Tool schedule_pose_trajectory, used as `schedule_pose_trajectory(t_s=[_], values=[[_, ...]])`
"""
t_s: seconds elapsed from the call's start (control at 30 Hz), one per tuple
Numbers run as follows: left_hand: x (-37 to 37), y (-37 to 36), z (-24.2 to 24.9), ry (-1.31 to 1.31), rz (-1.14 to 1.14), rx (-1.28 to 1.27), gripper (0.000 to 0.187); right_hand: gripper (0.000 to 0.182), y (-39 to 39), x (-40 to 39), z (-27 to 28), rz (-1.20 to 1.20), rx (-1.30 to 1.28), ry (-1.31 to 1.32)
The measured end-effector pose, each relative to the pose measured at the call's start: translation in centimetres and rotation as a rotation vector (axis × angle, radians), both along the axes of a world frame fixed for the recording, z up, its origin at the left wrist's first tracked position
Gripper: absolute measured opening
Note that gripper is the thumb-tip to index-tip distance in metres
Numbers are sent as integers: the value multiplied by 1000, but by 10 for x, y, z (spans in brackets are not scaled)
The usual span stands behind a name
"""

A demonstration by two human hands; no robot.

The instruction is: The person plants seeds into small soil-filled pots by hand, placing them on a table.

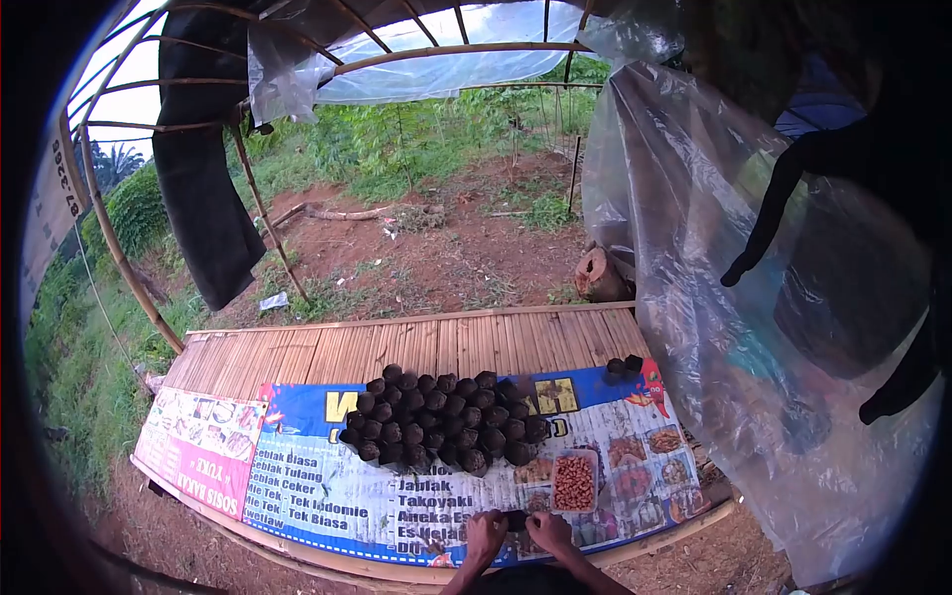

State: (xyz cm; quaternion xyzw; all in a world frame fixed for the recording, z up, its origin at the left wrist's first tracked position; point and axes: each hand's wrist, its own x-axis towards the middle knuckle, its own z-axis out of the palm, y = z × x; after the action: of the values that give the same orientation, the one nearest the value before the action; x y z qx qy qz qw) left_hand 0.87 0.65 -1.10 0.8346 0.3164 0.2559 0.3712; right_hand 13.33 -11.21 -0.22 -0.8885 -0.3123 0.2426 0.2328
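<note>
My left hand [487, 535] and my right hand [548, 532] are close together at the front edge of the bamboo table. Between them they grip a small dark object [516, 520], its shape too small to make out. Just beyond my right hand, a clear plastic container [596, 486] holds many small reddish-brown pieces [574, 483]. Behind and to the left of my hands stands a tight cluster of small black cups [431, 421] with dark filling. The cups rest on a printed banner [327, 446] spread over the table.
Two or so dark cups [624, 365] sit at the banner's far right corner. Bamboo slats [397, 347] show along the back. Clear plastic sheeting [694, 248] hangs at the right. Beyond lie a cut log [600, 273], bare soil and plants.
</note>
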Motion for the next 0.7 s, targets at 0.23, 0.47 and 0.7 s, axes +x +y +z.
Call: schedule_pose_trajectory(t_s=[0.23,0.47,0.7], values=[[2,-6,13,38,31,-8,12,35,-4,7,-6,8,36,-38],[3,0,11,7,26,27,12,33,-6,5,-1,-7,93,-66],[-2,1,9,82,-68,21,15,36,-9,9,-12,-60,102,-49]])
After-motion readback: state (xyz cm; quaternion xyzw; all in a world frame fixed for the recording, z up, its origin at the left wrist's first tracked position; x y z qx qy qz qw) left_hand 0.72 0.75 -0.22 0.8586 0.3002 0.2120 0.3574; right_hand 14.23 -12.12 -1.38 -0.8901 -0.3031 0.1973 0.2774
